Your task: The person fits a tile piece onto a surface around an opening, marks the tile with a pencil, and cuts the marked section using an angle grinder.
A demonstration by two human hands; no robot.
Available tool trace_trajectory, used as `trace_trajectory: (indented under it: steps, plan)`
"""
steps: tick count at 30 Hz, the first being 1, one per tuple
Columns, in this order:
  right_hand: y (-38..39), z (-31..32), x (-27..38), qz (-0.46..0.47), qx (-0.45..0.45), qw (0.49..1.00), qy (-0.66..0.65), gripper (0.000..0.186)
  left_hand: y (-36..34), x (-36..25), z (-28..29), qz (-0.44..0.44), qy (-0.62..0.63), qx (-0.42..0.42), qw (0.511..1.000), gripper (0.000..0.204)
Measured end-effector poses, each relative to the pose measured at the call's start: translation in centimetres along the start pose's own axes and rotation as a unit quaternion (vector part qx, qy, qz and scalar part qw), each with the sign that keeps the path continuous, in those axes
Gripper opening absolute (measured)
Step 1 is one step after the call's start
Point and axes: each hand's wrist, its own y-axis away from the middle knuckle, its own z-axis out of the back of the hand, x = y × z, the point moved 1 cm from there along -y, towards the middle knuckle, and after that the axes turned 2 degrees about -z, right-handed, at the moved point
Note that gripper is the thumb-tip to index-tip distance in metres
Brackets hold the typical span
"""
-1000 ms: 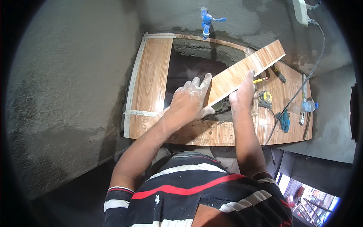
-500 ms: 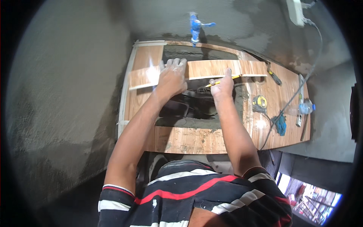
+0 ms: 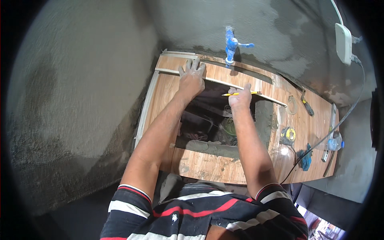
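Observation:
A narrow wood-grain board point(image 3: 224, 75) with a pale edge lies across the back of the dark opening point(image 3: 206, 114) in a wood-grain countertop point(image 3: 202, 162). My left hand point(image 3: 192, 80), dusty with grey, rests on the board's left part, fingers spread toward its far edge. My right hand point(image 3: 239, 97) is closed round a yellow pencil point(image 3: 229, 94), with its thumb against the board's near edge. Just right of the opening lie a yellow-and-black tape measure point(image 3: 288, 136) and a tool with a yellow-and-black handle point(image 3: 307, 106).
A blue tap point(image 3: 231, 46) projects from the grey back wall above the counter; a rough wall point(image 3: 76, 112) rises at left. A white power box point(image 3: 343, 44) trails a cable across the right end, where a bottle point(image 3: 334, 145), blue cloth point(image 3: 306, 159) and level point(image 3: 332, 120) lie.
The board has swung from a steep diagonal over the opening to lying along its back, both my hands moving up with it. The view has also shifted, so the counter sits lower.

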Motion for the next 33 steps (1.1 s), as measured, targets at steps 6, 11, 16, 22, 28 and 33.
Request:
trace_trajectory:
  steps: [6,11,16,22,28,33]
  plan:
    - [-1.6,-0.7,-0.3,0.008,-0.008,1.000,0.006,0.036,0.5,1.6,-1.2,0.012,0.011,0.005,1.000,0.056]
    - [-3.3,-0.3,-0.6,0.002,-0.018,1.000,0.012,0.041,0.8,2.5,-1.7,0.011,-0.017,-0.016,1.000,0.064]
    - [-4.4,-0.1,-0.8,0.004,-0.021,1.000,0.016,0.041,0.8,3.4,-2.1,0.014,-0.024,-0.015,0.999,0.067]
    - [-5.3,-0.2,-0.7,0.006,-0.035,0.999,0.011,0.038,0.4,3.8,-2.5,0.011,-0.004,-0.013,1.000,0.067]
    - [-6.5,0.3,-1.5,-0.012,-0.027,0.999,0.015,0.036,0.6,4.8,-2.9,0.005,-0.013,-0.018,1.000,0.066]
    - [-7.4,1.2,-1.0,0.003,-0.014,0.999,0.041,0.054,0.6,5.2,-2.8,0.002,-0.002,-0.013,1.000,0.066]
